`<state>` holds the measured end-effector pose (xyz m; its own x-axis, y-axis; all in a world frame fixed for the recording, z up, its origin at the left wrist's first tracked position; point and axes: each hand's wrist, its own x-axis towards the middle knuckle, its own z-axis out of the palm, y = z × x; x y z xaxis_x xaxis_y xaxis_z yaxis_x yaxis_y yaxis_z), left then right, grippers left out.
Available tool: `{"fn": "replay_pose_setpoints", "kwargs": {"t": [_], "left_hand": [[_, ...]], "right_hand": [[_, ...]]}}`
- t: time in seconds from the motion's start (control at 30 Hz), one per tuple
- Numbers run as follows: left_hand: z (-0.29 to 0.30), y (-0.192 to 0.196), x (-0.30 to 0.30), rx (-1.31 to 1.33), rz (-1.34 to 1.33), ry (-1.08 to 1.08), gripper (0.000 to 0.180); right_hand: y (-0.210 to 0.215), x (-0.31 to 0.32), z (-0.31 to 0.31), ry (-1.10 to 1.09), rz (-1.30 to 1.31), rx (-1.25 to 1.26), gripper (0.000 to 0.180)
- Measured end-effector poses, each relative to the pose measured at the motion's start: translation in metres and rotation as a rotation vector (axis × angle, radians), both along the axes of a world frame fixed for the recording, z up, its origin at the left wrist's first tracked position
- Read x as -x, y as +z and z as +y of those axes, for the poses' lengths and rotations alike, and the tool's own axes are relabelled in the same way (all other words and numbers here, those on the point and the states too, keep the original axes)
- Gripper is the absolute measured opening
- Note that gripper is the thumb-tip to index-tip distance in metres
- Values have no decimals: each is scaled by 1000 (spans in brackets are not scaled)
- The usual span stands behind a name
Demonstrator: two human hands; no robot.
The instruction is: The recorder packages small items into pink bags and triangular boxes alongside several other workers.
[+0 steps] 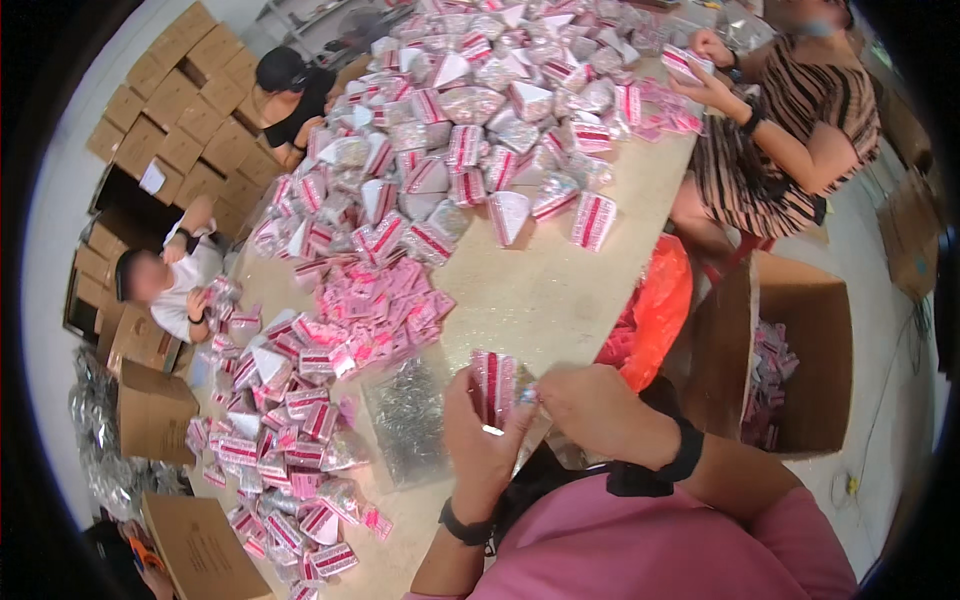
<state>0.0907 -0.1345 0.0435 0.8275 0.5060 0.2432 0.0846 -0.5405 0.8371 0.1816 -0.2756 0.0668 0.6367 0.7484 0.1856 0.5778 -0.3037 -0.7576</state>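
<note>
Both of my hands meet near the table's front edge on one small packet (494,385), white with red stripes and pink print. My left hand (480,440) grips it from below and behind. My right hand (590,405) pinches its right side, fingers curled at its top. A flat clear bag of silvery pieces (408,418) lies on the table just left of my left hand. A heap of loose pink card labels (385,310) lies a little beyond.
The beige table (560,290) carries big piles of the same packets at far centre (470,130) and front left (280,440). A person in a striped top (790,130) works at far right, two others at left. An open carton (800,360) and an orange bag (655,310) stand to my right.
</note>
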Motion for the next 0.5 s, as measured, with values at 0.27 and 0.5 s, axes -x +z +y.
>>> {"fn": "replay_pose_setpoints", "kwargs": {"t": [0.27,0.5], "left_hand": [[1,10,9,-170,24,-100,76],[5,11,20,-32,43,-77,72]], "right_hand": [[7,-9,1,46,945,-130,13],[-15,-7,6,113,1065,-242,11]]}}
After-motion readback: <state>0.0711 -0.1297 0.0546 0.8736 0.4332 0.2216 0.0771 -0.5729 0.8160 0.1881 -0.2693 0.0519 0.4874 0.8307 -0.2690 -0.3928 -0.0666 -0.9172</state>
